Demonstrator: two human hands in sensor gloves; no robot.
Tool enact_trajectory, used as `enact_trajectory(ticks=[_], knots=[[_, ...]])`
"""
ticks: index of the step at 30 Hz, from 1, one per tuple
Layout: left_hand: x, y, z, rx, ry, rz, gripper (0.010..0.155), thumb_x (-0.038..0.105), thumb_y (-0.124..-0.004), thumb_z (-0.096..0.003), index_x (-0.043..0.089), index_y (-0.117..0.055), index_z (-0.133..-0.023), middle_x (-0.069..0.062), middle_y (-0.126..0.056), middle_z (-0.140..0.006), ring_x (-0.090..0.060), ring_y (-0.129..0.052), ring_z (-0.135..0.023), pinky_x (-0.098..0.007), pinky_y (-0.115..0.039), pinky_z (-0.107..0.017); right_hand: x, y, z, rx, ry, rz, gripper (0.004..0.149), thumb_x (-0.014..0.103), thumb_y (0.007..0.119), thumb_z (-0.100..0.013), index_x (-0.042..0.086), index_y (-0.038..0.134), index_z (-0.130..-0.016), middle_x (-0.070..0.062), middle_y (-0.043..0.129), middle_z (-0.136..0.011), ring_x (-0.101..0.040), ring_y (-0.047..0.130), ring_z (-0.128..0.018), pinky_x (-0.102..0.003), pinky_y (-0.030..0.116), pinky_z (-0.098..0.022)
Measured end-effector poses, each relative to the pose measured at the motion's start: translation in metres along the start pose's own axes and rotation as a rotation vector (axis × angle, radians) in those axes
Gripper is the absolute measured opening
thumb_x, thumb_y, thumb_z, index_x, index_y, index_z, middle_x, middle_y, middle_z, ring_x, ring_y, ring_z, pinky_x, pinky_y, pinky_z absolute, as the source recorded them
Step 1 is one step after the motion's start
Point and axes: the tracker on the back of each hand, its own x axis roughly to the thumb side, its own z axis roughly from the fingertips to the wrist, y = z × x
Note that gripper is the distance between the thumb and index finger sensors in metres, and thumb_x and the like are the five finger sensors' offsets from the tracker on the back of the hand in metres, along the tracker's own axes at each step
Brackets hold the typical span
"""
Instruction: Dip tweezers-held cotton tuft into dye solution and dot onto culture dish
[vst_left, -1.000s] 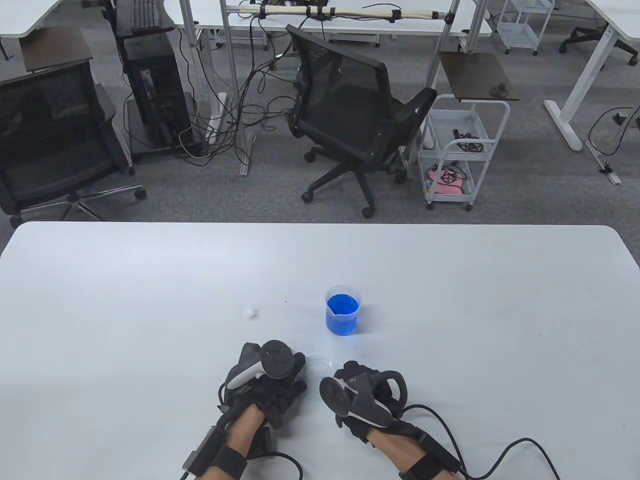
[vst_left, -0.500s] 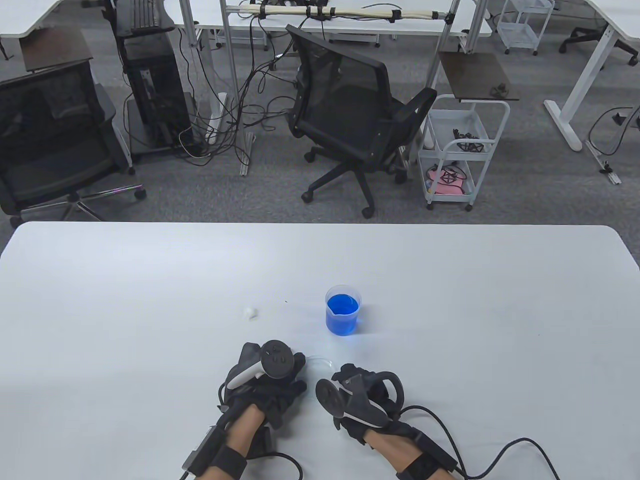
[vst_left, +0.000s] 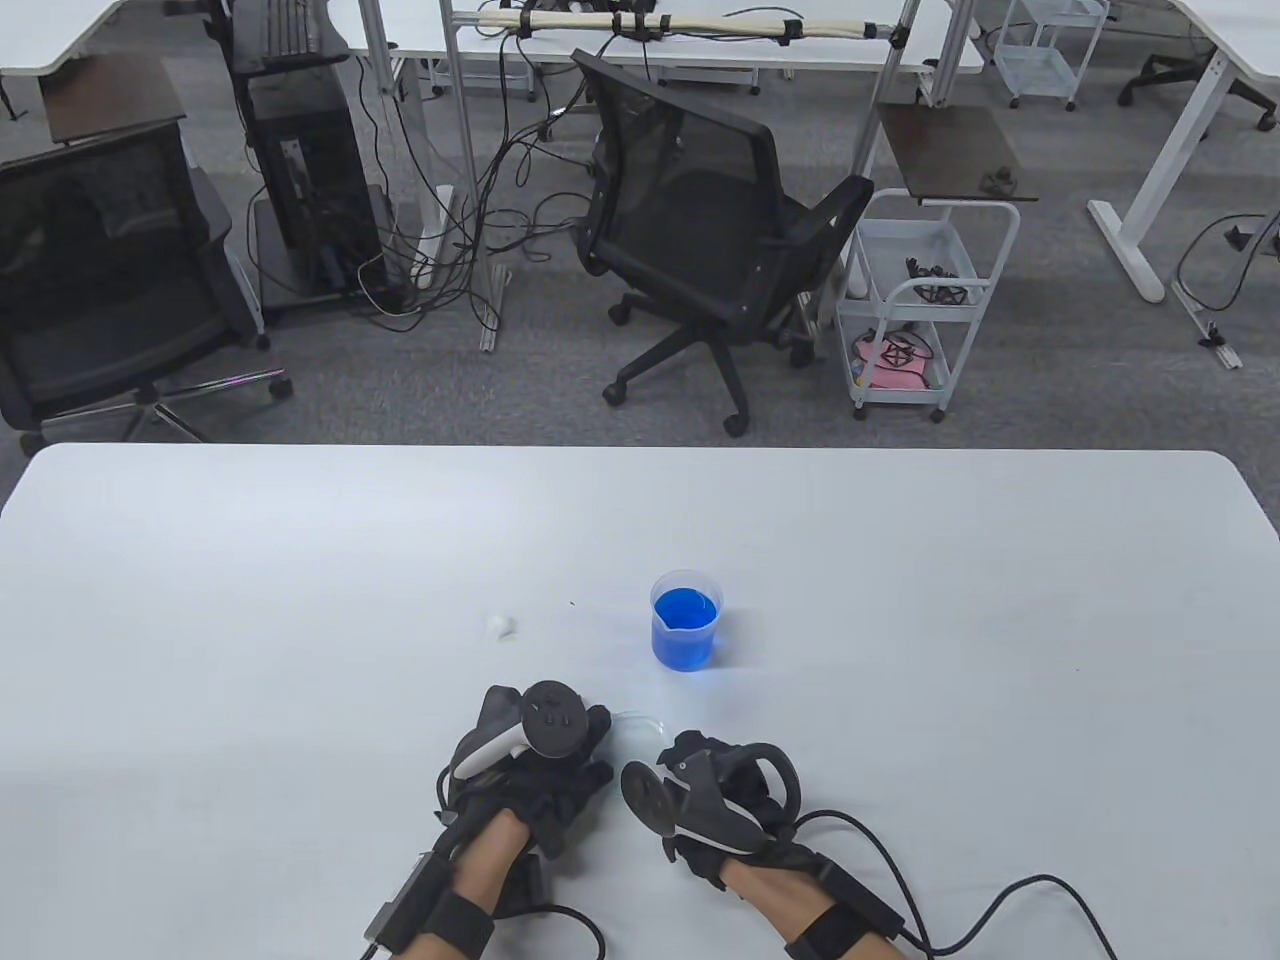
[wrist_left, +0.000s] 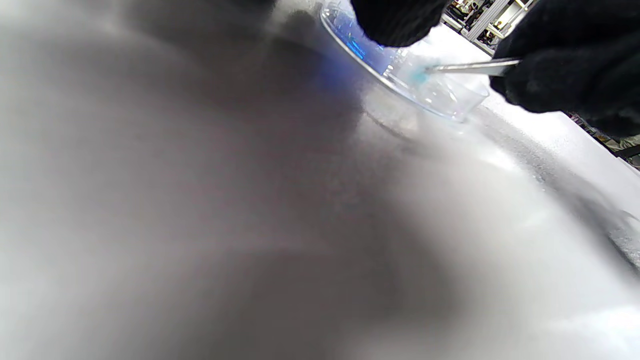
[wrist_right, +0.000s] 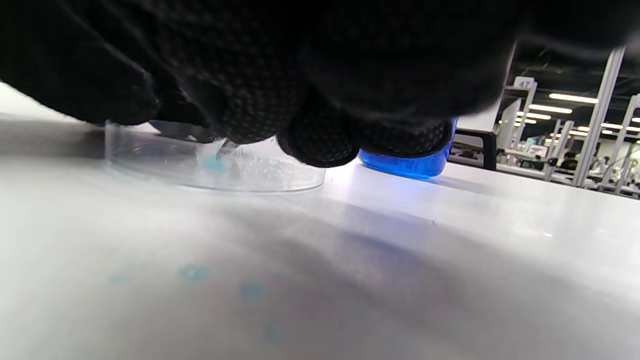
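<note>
A clear culture dish (vst_left: 640, 724) lies on the white table between my hands. My left hand (vst_left: 556, 757) holds its left rim, one fingertip (wrist_left: 395, 22) on the edge. My right hand (vst_left: 712, 785) pinches metal tweezers (wrist_left: 472, 66). Their tips hold a blue-stained cotton tuft (wrist_left: 418, 76) down inside the dish (wrist_left: 440, 97). The tuft (wrist_right: 214, 163) and the dish (wrist_right: 150, 160) also show under my right fingers (wrist_right: 305, 135) in the right wrist view. The beaker of blue dye (vst_left: 686, 620) stands just beyond the dish.
A spare white cotton ball (vst_left: 500, 626) lies left of the beaker. Faint blue spots (wrist_right: 195, 272) mark the table in front of the dish. The beaker's base (wrist_right: 410, 167) is close behind my right hand. Glove cables trail off the near table edge.
My right hand has shifted slightly left, toward the dish. My left hand, the dish and the beaker have not moved.
</note>
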Motion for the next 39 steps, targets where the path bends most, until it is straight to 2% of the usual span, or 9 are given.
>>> enact_trajectory(ticks=[5,13,22,31,39], knots=[[0.000,0.000,0.000,-0.001,-0.001,0.000,0.067,0.039,-0.063,-0.0633,0.017,-0.027,-0.115,-0.023,-0.014,-0.123,-0.053,-0.012,-0.106,-0.077,-0.017,-0.066,-0.008,-0.015,-0.006,-0.068,0.037,-0.046,0.041,0.029,0.093,-0.026,-0.001,0.109,-0.049,-0.024,0.104,-0.051,-0.016,0.098,-0.014,-0.031,0.088,-0.004],[0.001,0.000,0.000,-0.003,-0.003,0.002,0.067,0.039,-0.063,-0.0633,0.017,-0.027,-0.115,-0.023,-0.014,-0.123,-0.053,-0.012,-0.106,-0.077,-0.017,-0.066,0.001,0.007,-0.010,0.002,0.007,0.015,0.041,0.029,0.093,-0.026,-0.001,0.109,-0.049,-0.024,0.104,-0.051,-0.016,0.098,-0.015,-0.031,0.088,-0.004],[0.001,-0.001,0.000,-0.002,-0.003,0.001,0.067,0.039,-0.063,-0.0633,0.017,-0.027,-0.115,-0.023,-0.014,-0.123,-0.053,-0.011,-0.106,-0.077,-0.017,-0.066,-0.013,-0.011,-0.012,-0.069,0.060,-0.035,0.040,0.028,0.093,-0.026,-0.001,0.109,-0.048,-0.024,0.104,-0.051,-0.016,0.098,-0.014,-0.031,0.088,-0.004],[0.001,-0.001,0.000,0.000,-0.003,0.001,0.067,0.039,-0.062,-0.0634,0.017,-0.026,-0.115,-0.022,-0.014,-0.123,-0.052,-0.011,-0.106,-0.077,-0.017,-0.066,-0.003,0.008,-0.012,-0.007,0.021,0.031,0.040,0.029,0.093,-0.026,-0.001,0.109,-0.048,-0.024,0.104,-0.051,-0.016,0.098,-0.015,-0.031,0.088,-0.004],[0.000,-0.001,0.000,0.000,-0.004,0.006,0.067,0.039,-0.063,-0.0633,0.017,-0.027,-0.115,-0.022,-0.014,-0.123,-0.052,-0.011,-0.106,-0.077,-0.017,-0.066,-0.013,-0.003,-0.012,-0.046,0.063,-0.003,0.041,0.029,0.093,-0.026,-0.001,0.109,-0.048,-0.024,0.104,-0.051,-0.016,0.098,-0.015,-0.031,0.088,-0.004]])
